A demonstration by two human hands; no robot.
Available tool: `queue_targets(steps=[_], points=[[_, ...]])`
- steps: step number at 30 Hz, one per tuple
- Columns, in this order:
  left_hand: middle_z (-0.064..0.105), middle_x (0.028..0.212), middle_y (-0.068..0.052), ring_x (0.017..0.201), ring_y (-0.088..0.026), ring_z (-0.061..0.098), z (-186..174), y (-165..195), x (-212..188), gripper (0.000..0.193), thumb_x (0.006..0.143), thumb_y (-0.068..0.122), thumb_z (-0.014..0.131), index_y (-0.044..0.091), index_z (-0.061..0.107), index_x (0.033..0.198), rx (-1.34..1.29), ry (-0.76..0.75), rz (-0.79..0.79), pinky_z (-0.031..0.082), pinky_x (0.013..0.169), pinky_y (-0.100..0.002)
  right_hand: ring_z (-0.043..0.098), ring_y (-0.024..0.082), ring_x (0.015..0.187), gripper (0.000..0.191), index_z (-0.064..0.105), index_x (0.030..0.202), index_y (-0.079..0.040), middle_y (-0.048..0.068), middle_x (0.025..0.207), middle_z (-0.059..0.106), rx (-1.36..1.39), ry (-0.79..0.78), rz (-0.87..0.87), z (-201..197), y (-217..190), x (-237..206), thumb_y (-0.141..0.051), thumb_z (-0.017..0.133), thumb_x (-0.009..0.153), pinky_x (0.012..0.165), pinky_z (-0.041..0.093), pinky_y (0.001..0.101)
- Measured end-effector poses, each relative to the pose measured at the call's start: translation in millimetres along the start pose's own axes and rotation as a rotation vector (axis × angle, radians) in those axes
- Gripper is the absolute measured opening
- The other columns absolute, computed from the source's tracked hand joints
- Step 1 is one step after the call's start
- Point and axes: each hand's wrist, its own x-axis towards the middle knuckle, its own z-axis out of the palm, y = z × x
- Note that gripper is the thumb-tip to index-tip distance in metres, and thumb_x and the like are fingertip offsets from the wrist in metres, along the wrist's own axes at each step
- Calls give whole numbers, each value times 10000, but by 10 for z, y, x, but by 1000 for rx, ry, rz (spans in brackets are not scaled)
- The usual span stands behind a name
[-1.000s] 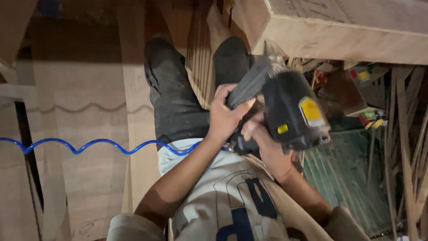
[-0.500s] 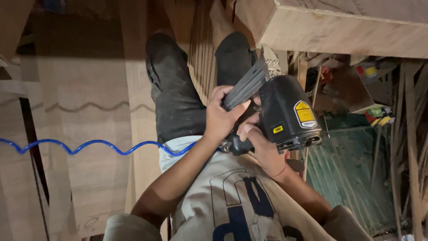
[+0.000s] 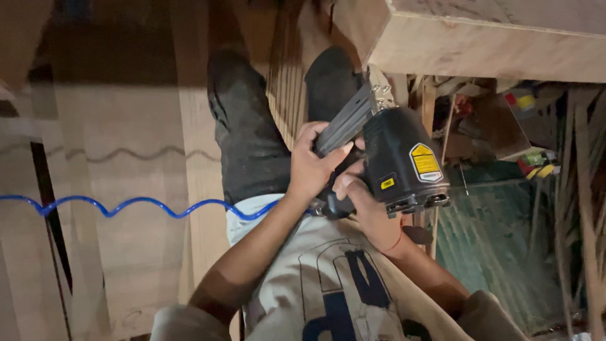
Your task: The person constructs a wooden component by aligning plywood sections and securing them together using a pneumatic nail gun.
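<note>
Both hands are on the black pneumatic nail gun with yellow labels: the left hand has its fingers wrapped around the gun's long dark magazine, the right hand is clamped round the grip just below. The nose points up at the pale wooden beam above the fingers, and a coiled blue air hose trails off to their left.
</note>
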Motion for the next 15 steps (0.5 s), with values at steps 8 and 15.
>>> queue_targets(steps=[8,15], points=[[630,1103,-92,1034,-213,635,42,-6,-15,376,811,157,839,-1,669,1106,10,-4,-23,504,938,-301,637,117,782,293,477,1268,13,22,813,604,23,38,-14,5,-38,-7,27,537,981,777,550,273],[635,1121,-106,1031,-221,653,33,311,-75,387,811,176,851,3,676,1111,54,-14,14,526,926,-312,635,153,803,448,416,1400,19,58,841,620,42,48,47,-76,-268,-99,43,513,964,813,546,305]])
